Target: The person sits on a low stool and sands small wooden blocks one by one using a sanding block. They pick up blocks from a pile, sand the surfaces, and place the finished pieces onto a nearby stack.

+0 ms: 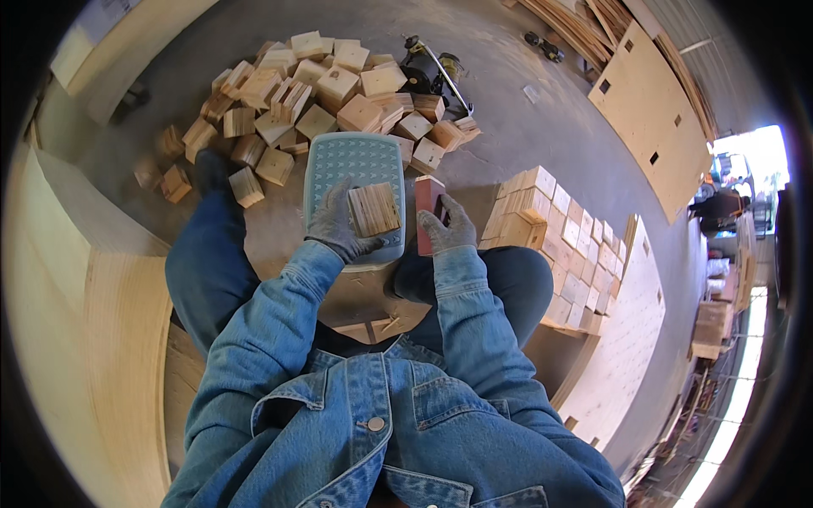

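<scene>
My gloved left hand (336,224) is closed on a layered plywood block (373,210), its striped edge facing up. The block is over the near half of a pale blue-green plastic stool (351,157) with a patterned top; whether it rests there I cannot tell. In my gloved right hand (449,227) is a reddish sanding block (428,203), held upright just right of the stool. A gap separates the sanding block from the plywood block.
Beyond the stool lies a loose heap of wooden blocks (318,121). Neat rows of blocks (563,245) stand at my right, beside a plywood sheet (622,330). A black power tool (428,72) sits behind the heap. Plywood panels (127,356) flank my left.
</scene>
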Action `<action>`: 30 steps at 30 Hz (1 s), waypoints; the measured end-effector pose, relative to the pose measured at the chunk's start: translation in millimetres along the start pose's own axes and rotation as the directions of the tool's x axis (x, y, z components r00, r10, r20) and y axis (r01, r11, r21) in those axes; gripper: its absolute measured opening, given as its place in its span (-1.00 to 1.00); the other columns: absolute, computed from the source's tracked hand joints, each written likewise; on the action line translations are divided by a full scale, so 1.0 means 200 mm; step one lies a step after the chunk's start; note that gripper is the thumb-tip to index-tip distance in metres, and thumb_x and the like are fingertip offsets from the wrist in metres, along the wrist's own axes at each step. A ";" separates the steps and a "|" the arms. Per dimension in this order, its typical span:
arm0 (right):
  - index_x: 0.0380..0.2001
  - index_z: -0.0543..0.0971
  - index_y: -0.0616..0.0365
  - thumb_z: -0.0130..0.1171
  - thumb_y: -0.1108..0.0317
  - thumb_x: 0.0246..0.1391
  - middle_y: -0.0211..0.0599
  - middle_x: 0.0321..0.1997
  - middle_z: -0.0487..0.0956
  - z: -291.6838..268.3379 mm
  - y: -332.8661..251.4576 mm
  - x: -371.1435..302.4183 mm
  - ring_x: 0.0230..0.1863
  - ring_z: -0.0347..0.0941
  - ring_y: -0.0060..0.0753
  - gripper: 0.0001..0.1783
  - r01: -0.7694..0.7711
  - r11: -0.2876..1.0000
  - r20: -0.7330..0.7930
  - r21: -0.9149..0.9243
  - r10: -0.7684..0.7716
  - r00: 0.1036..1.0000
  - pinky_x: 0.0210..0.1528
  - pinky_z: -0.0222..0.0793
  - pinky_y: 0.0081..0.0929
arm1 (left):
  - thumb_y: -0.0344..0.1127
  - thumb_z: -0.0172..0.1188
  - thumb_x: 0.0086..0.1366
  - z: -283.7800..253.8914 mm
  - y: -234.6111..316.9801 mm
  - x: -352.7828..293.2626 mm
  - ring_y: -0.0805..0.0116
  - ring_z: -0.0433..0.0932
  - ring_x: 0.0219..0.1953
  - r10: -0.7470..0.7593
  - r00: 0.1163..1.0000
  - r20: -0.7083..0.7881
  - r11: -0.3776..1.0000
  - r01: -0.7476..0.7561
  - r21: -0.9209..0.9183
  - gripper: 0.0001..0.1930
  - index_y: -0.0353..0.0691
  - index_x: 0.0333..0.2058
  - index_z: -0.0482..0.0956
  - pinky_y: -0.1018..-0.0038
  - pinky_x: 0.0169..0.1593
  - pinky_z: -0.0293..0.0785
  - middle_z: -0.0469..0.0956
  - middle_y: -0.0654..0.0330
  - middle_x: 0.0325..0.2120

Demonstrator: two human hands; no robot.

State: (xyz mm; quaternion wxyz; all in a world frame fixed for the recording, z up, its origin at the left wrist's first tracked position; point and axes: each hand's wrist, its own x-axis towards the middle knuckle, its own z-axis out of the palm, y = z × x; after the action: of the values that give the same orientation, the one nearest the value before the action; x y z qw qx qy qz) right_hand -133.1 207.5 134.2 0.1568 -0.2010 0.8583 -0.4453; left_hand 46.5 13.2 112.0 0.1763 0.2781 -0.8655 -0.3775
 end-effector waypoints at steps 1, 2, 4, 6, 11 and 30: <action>0.29 0.53 0.28 0.60 0.11 0.00 0.04 0.25 0.62 0.00 -0.01 0.00 0.23 0.58 -0.09 -0.16 0.003 1.000 0.005 -0.002 -0.003 1.000 0.30 0.47 -0.28 | 0.16 0.77 -0.38 -0.02 0.00 0.00 -0.15 0.31 0.40 0.009 1.000 -0.002 1.000 -0.009 0.023 0.41 -0.20 0.44 0.15 0.13 0.48 0.29 0.29 -0.16 0.34; 0.30 0.52 0.29 0.59 0.14 0.02 0.01 0.25 0.62 0.00 -0.03 -0.01 0.22 0.58 -0.15 -0.17 0.004 1.000 0.008 -0.006 -0.003 1.000 0.30 0.47 -0.33 | 0.15 0.77 -0.36 -0.03 0.01 0.00 -0.15 0.30 0.41 0.019 1.000 0.000 0.999 -0.019 0.044 0.40 -0.21 0.44 0.16 0.14 0.49 0.28 0.30 -0.16 0.34; 0.32 0.49 0.33 0.56 0.19 0.07 -0.05 0.25 0.62 -0.02 -0.08 -0.01 0.21 0.57 -0.29 -0.19 0.004 1.000 0.012 -0.013 -0.003 1.000 0.29 0.45 -0.42 | 0.15 0.76 -0.34 -0.05 0.05 0.02 -0.14 0.31 0.40 -0.025 0.999 0.041 0.997 0.022 0.078 0.39 -0.21 0.44 0.15 0.14 0.48 0.30 0.31 -0.16 0.33; 0.31 0.51 0.32 0.57 0.13 0.05 -0.04 0.25 0.62 -0.04 -0.10 -0.03 0.20 0.58 -0.25 -0.16 -0.001 1.000 0.006 -0.027 0.001 1.000 0.29 0.46 -0.39 | 0.14 0.76 -0.34 -0.06 0.08 0.04 -0.13 0.32 0.39 -0.084 0.993 0.084 0.990 0.073 0.120 0.37 -0.18 0.43 0.16 0.16 0.47 0.31 0.31 -0.14 0.33; 0.30 0.53 0.25 0.57 0.03 0.00 0.04 0.22 0.63 -0.10 -0.11 -0.04 0.21 0.59 -0.07 -0.14 -0.001 1.000 -0.013 -0.024 0.001 1.000 0.31 0.46 -0.28 | 0.05 0.76 -0.34 -0.11 0.14 0.09 -0.11 0.34 0.36 -0.129 0.972 0.195 0.981 0.097 0.165 0.28 -0.11 0.39 0.22 0.19 0.45 0.34 0.34 -0.08 0.30; 0.30 0.55 0.15 0.56 0.01 0.01 0.01 0.18 0.66 -0.06 -0.15 -0.06 0.17 0.62 -0.02 -0.18 -0.028 0.976 0.280 -0.217 0.090 0.956 0.27 0.50 -0.27 | -0.25 0.73 -0.24 0.01 0.08 -0.20 -0.02 0.46 0.27 -0.130 0.991 -0.016 0.982 0.127 -0.138 0.14 -0.19 0.35 0.24 0.19 0.33 0.48 0.40 -0.10 0.23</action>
State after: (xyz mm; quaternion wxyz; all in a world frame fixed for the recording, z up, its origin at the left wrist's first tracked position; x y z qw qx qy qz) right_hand -121.7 206.6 168.0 0.2713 -0.2533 0.8743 -0.3128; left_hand 71.5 47.4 119.5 0.1810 0.3254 -0.8155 -0.4431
